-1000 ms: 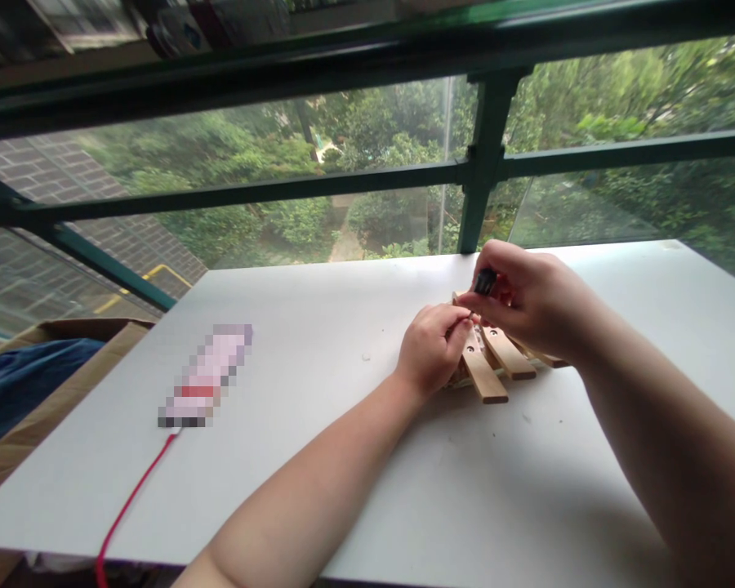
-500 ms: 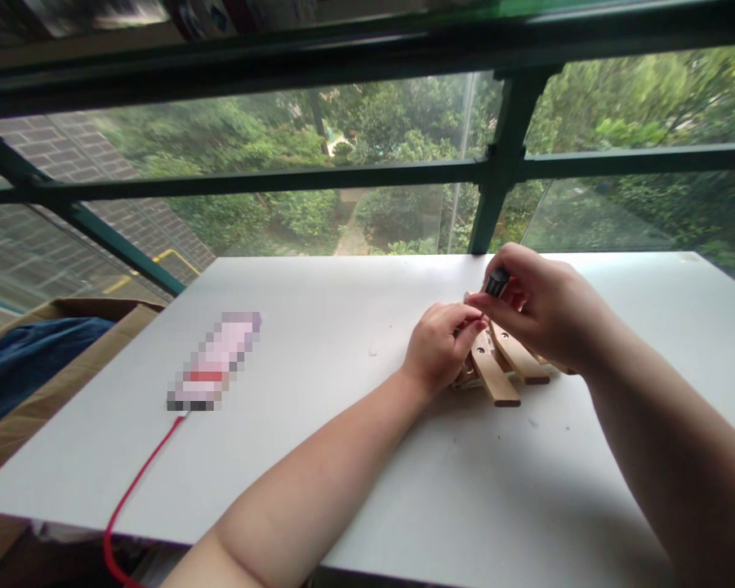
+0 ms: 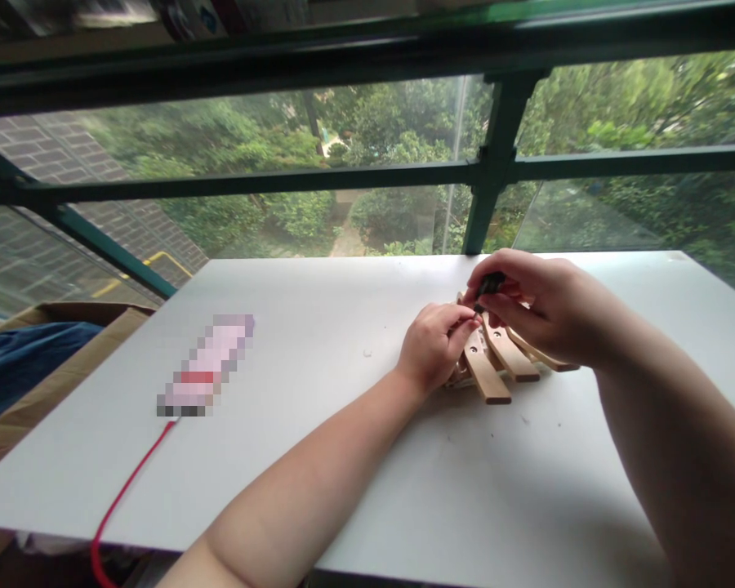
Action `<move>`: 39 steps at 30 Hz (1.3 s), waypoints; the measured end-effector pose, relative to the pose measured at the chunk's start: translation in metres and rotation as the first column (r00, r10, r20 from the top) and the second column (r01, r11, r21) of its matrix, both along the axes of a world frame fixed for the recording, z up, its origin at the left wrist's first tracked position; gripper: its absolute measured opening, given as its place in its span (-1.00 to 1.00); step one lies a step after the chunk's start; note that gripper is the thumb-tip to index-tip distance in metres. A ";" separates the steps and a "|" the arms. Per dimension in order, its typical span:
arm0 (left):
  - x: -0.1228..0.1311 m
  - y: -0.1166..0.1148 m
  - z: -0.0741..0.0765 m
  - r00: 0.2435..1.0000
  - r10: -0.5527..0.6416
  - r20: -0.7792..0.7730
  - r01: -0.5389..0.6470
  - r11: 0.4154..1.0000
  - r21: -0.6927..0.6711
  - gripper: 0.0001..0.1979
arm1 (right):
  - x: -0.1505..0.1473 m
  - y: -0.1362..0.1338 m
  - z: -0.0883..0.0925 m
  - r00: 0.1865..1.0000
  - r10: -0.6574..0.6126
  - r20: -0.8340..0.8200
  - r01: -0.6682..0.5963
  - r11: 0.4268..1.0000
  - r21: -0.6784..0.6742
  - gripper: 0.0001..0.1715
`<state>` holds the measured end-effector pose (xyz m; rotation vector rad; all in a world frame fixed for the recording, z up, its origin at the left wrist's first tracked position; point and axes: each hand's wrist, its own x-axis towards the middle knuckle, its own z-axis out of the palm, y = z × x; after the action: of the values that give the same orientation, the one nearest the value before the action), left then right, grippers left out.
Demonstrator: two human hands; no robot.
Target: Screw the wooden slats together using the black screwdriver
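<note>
My right hand point(image 3: 542, 298) is closed round the black handle of a screwdriver point(image 3: 490, 283), its tip pointing down and to the left. Just below that tip, my left hand point(image 3: 432, 343) pinches thumb and forefinger together; whatever lies between them is too small to make out. Both hands are over a wooden piece with several flat slats point(image 3: 488, 376), which fan out toward me. Round screw heads show on two of the slats. My hands cover the far part of this piece.
A white table point(image 3: 318, 465) bears the wooden piece. On its left lies a blurred-out phone-shaped object point(image 3: 211, 363) with a red cable point(image 3: 128, 482) running off the near edge. A cardboard box point(image 3: 122, 322) with blue cloth stands at left. Green-framed windows point(image 3: 367, 175) rise behind.
The screwdriver's handle has turned and tilts further right, with my right hand rolled slightly round it. My left hand keeps its pinch. The whole view has shifted a little.
</note>
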<state>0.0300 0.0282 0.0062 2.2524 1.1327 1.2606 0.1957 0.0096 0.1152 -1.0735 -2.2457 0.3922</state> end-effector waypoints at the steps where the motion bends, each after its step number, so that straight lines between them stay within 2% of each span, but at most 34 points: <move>1: 0.000 0.000 0.000 1.000 -0.006 -0.001 0.006 1.000 0.006 -0.82 | 0.000 0.000 0.000 1.000 -0.027 0.009 0.026 1.000 0.003 -0.80; 9: 0.000 0.000 -0.001 1.000 0.006 -0.009 -0.006 1.000 0.031 -0.80 | -0.003 0.002 -0.001 0.995 -0.102 0.023 0.100 0.992 0.078 -0.85; 14: 0.001 0.000 -0.001 1.000 0.000 -0.027 0.000 1.000 0.024 -0.80 | -0.004 0.003 -0.003 0.984 -0.178 -0.005 0.177 0.976 0.123 -0.69; 21: 0.001 -0.002 0.000 1.000 -0.001 -0.020 0.001 1.000 0.021 -0.83 | -0.007 0.003 -0.005 0.977 -0.212 -0.031 0.214 0.970 0.118 -0.64; 26: 0.001 -0.003 -0.001 1.000 0.010 -0.026 -0.010 1.000 0.001 -0.73 | -0.005 0.003 -0.006 0.980 -0.188 -0.068 0.193 0.979 0.064 -0.72; 33: 0.002 -0.002 -0.002 1.000 0.007 -0.007 -0.007 1.000 0.016 -0.79 | -0.009 0.002 -0.006 0.982 -0.169 -0.079 0.175 0.982 0.076 -0.80; 39: 0.004 -0.001 -0.002 0.999 0.027 -0.020 -0.027 0.999 0.022 -0.85 | -0.010 0.002 -0.008 0.991 -0.127 -0.032 0.129 0.986 0.109 -0.72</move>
<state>0.0339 0.0268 0.0046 2.2778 1.1662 1.2690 0.1856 0.0111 0.1074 -1.1408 -2.1367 0.2231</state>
